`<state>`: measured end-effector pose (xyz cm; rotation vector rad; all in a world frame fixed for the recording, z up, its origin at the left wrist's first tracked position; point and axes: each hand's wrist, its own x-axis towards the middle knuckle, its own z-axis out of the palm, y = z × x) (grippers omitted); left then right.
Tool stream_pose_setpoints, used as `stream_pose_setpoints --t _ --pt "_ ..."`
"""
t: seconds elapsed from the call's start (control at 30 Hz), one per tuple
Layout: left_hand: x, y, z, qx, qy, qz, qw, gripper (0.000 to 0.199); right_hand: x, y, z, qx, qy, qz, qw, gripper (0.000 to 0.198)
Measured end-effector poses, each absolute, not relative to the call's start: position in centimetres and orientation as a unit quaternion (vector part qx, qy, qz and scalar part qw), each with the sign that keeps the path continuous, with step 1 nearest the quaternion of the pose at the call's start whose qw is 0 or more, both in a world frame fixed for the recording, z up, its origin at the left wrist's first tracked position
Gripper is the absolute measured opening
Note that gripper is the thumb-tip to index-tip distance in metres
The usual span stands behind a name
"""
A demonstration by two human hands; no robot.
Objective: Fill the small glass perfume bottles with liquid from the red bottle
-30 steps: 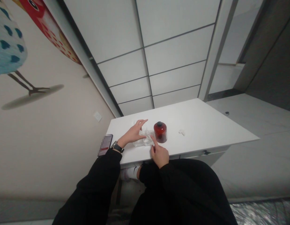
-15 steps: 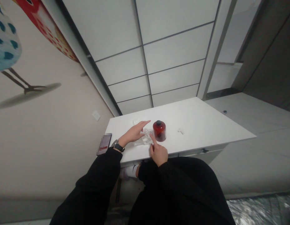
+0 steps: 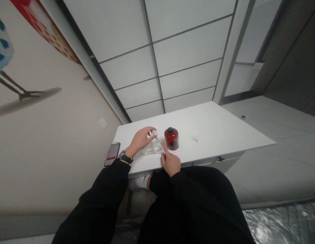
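My left hand (image 3: 142, 138) is closed in a pinch around a small clear piece (image 3: 154, 133), held just above the table; its exact kind is too blurred to tell. Below and to the right of it, a clear container (image 3: 157, 146) stands on the white table (image 3: 208, 125). My right hand (image 3: 172, 163) has its index finger stretched to the container's right side, the other fingers curled and the thumb near its lower edge. Close behind that finger stands a red-brown bottle (image 3: 172, 139) with a black cap (image 3: 170, 129).
A phone (image 3: 113, 154) lies at the table's left edge, beside my watch-wearing wrist. Right of the bottle is a small crumpled white scrap (image 3: 194, 138). A drawer handle (image 3: 220, 159) juts from the table's front. Behind stand white panelled doors (image 3: 188, 51).
My left hand was spread with nothing gripped; its fingers have now closed on the small clear piece. The right hand keeps its place by the container. The whole view has shifted slightly.
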<state>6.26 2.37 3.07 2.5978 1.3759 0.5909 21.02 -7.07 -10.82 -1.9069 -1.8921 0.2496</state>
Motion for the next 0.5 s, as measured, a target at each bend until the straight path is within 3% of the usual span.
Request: stream_pose_setpoints --t 0.5 --pt "5.99 2.31 3.69 0.844 0.494 0.196 0.066 0.029 21.1 -7.14 -10.57 -0.69 -0.685 0.094 0.213 0.064"
